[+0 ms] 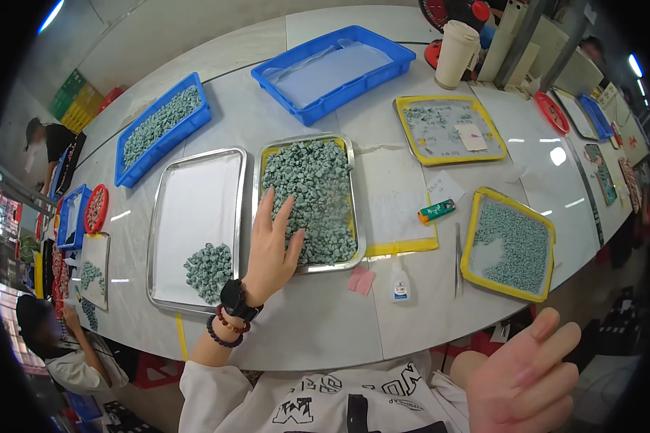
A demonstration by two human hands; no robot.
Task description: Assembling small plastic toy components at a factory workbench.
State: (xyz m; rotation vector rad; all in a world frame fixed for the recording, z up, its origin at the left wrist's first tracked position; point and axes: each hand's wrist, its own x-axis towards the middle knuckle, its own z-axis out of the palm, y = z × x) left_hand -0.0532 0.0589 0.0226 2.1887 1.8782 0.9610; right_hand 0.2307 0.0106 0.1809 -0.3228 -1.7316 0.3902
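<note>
My left hand [273, 242] is open, fingers spread, over the lower left part of a metal tray [361, 249] filled with green stone chips [310, 180]. I see nothing held in it. A dark watch [237, 299] and beaded bracelets [226, 330] circle that wrist. Left of the hand, a second metal tray [191, 187] with a white lining has a small pile of the same chips [209, 273] in its near right corner. My right hand [531, 379] is raised at the lower right, off the table edge, its fingers curled in. Whatever lies inside them, if anything, is hidden.
Blue trays [325, 101] [162, 130] stand at the back. Yellow-edged trays [466, 155] [469, 270] with green chips lie right. Between are a green lighter-shaped item [437, 210], glue bottle [399, 280], pink paper [361, 281] and tweezers [458, 260]. A cup [457, 54] stands behind; people sit left.
</note>
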